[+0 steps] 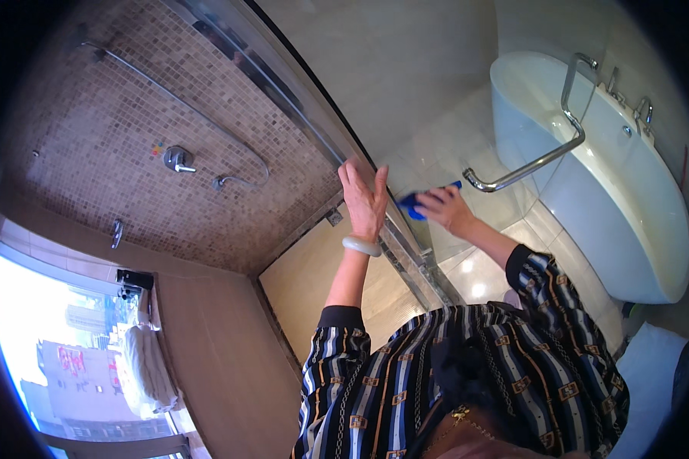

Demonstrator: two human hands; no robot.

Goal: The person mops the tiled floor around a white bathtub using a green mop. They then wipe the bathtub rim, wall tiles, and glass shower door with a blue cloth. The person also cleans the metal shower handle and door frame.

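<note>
My left hand [365, 202], with a pale bangle [361, 245] on its wrist, is raised at the edge of a glass shower panel [298, 115]. Its fingers are stretched out and the thumb stands apart; how firmly they touch the edge I cannot tell. To the right of it, my right hand [445, 210] has its fingers closed over a blue cloth [415, 206], up against the glass. Part of the cloth is hidden under the fingers, and it looks slightly blurred.
A bent chrome bar handle [540, 159] juts out right of my right hand. Beyond it stands a white bathtub [589, 191] with chrome taps [643, 115]. At left, a mosaic wall [130, 99] carries a shower mixer [178, 159]. A white towel [147, 367] hangs by the window.
</note>
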